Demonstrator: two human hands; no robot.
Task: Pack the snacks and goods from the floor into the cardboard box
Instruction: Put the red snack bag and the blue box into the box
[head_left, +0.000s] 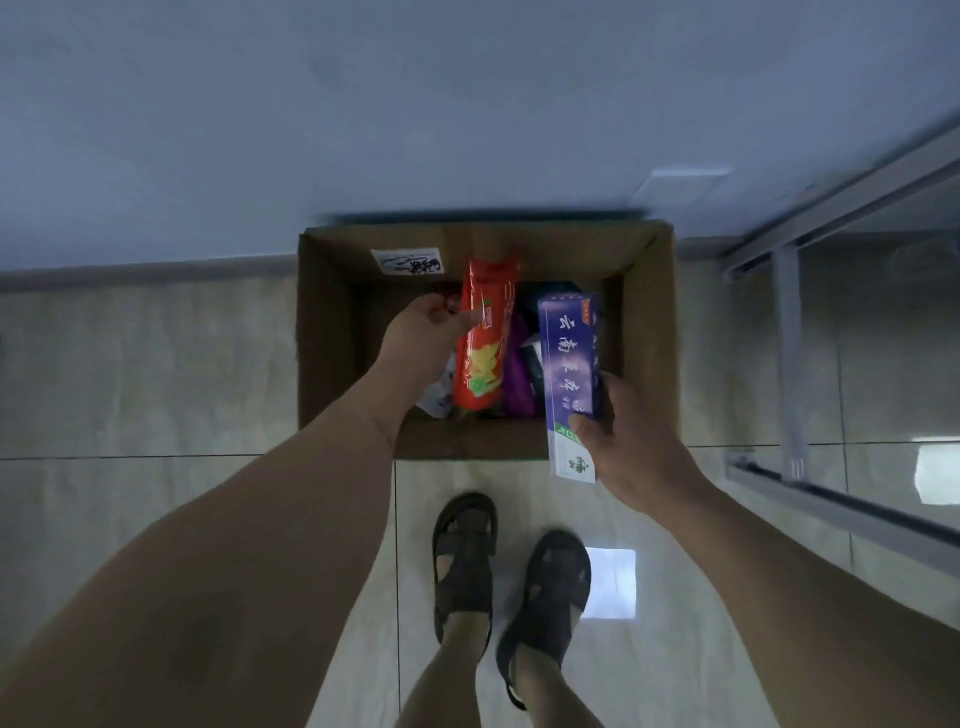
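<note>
An open cardboard box (660, 332) stands on the tiled floor against the wall. My left hand (423, 332) grips a long red snack packet (483, 338) over the box's left half, the packet pointing lengthwise away from me. My right hand (623, 436) holds a long purple carton with white lettering (569, 364) by its near end, above the box's right side. Inside the box lie a purple packet (519, 374), a white wrapper (439, 400) and dark items, partly hidden by what I hold.
My two feet in dark sandals (511, 577) stand on the pale floor tiles just before the box. A metal-framed glass panel (841, 332) runs along the right. A blue-grey wall (363, 130) rises behind the box.
</note>
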